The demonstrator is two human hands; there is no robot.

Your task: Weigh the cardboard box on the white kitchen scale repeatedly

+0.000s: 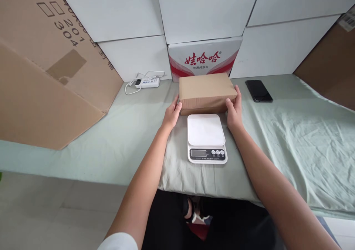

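Note:
A brown cardboard parcel [206, 92] lies on the green cloth just behind a white kitchen scale [205, 137]. My left hand [172, 114] presses against the parcel's left end. Against its right end lies my right hand [234, 110], fingers curled round the corner. Both hands grip the parcel between them. The scale's platform is bare and its display and buttons face me.
A black phone [258, 90] lies to the right. A white power strip with cable [146, 82] sits at the back left. A red-and-white printed box [204, 58] stands behind the parcel. Large brown cartons [47, 61] lean at left and at right. The green cloth [299, 139] covers the table.

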